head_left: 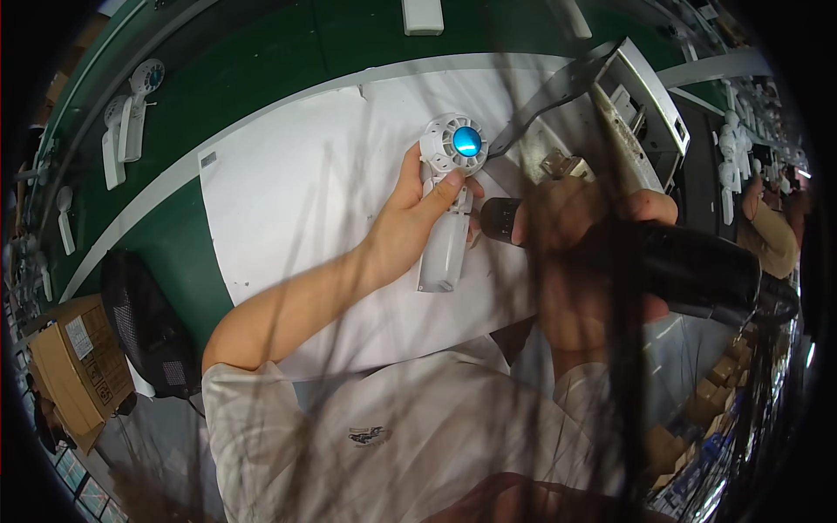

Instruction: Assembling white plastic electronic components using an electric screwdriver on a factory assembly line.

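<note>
My left hand (403, 228) is closed around the neck of a white handheld fan (445, 248). The fan's round head, with a shiny blue disc in its middle, points away from me, and its pale handle lies toward me over the white sheet. In my right hand (567, 218) is a black power screwdriver (697, 270). Its collar end faces left, close to the fan's neck; whether a bit touches the fan cannot be made out. Dark hair strands hang before the view and blur part of my right hand.
A white sheet (288, 209) covers the worktable. An open white tray (645, 113) with small metal parts stands at the far right. More white fans (132, 126) lie on the green belt (261, 61) beyond. At left are a black mesh bag (148, 322) and a cardboard box (83, 370).
</note>
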{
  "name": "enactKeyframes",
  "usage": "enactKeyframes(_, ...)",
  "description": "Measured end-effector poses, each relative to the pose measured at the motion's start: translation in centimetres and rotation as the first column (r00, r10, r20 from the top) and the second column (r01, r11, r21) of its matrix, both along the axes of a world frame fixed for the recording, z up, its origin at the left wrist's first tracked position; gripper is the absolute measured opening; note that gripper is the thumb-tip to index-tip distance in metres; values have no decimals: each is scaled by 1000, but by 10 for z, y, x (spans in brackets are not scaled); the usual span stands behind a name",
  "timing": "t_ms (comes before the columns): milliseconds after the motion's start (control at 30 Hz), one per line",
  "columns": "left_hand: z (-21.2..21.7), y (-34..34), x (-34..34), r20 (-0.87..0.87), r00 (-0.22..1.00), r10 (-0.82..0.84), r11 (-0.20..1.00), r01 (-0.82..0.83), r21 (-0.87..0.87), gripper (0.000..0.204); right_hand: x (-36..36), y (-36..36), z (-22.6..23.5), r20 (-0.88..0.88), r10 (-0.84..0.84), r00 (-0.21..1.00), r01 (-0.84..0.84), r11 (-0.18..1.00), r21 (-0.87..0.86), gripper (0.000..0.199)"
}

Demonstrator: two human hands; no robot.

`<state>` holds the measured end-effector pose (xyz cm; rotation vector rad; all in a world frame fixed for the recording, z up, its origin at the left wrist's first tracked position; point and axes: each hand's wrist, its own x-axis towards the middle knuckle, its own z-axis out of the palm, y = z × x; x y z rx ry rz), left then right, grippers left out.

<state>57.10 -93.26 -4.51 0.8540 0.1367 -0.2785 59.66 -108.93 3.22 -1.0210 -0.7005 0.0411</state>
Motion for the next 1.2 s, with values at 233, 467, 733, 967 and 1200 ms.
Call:
enactKeyframes(233, -6, 0, 9, -73, 997, 16, 989, -27, -147, 40, 24, -9, -12, 166, 113, 980, -142, 974, 179, 73)
enactKeyframes(467, -4, 58, 69, 495, 826, 270, 529, -557, 640, 64, 35, -49, 2, 126, 97, 987, -126, 963, 240, 69)
enactKeyframes(733, -4, 134, 195, 453, 886, 95, -853, -162, 497, 63, 53, -83, 25, 110, 131, 985, -161, 928, 337, 70)
enactKeyframes(967, 22, 71, 243, 230, 963, 143, -446, -145, 883, 70, 72, -106, 26, 55, 211, 976, -218, 929, 300, 70)
enactKeyframes(1200, 41, -32, 131, -12, 960, 281, 937, -271, 219, 42, 68, -123, 24, 73, 73, 995, -96, 921, 378, 68)
